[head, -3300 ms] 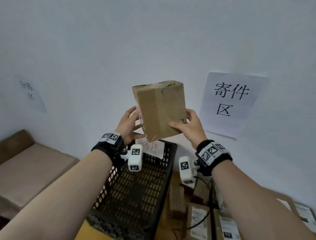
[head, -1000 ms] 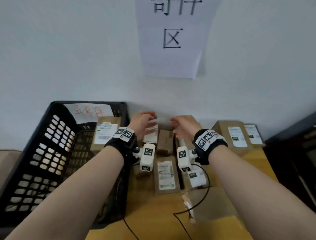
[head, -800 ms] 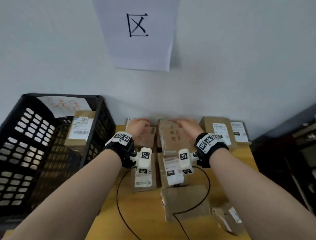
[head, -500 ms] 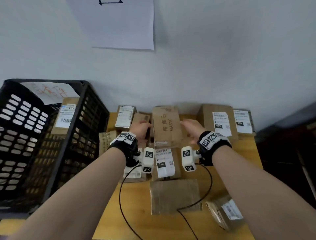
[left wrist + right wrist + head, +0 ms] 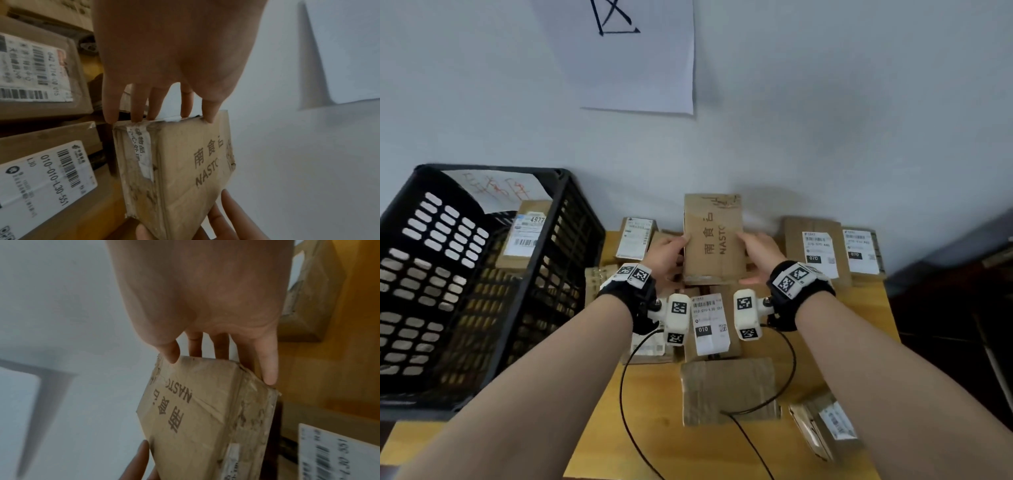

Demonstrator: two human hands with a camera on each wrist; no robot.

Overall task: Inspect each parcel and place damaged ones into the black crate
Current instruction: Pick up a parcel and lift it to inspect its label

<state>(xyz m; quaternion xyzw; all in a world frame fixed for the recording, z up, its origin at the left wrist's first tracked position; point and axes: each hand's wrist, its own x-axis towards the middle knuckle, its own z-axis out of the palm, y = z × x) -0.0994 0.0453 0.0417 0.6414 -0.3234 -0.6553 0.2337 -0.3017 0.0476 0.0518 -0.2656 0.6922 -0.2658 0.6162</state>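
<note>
A brown cardboard parcel [image 5: 714, 240] printed "NASTO" is held up above the other parcels at the back of the wooden table. My left hand [image 5: 667, 255] grips its left side and my right hand [image 5: 756, 253] its right side, thumbs on the printed face and fingers behind. In the left wrist view the parcel [image 5: 185, 170] shows grimy, peeling tape on its end; in the right wrist view its corner [image 5: 252, 382] looks crumpled. The black crate [image 5: 489, 168] stands at the left with a labelled parcel [image 5: 525, 233] inside.
Several parcels lie on the table [image 5: 654, 411]: one labelled 010 [image 5: 710, 325] under my wrists, two labelled 070 [image 5: 815, 250] at the right, a flat brown one [image 5: 729, 390] in front. Black cables trail across. The wall with a paper sign [image 5: 637, 51] is close behind.
The parcel held up earlier is gone from my hands. Both hands came down to the table, closed on the printed parcel at the back and lifted it.
</note>
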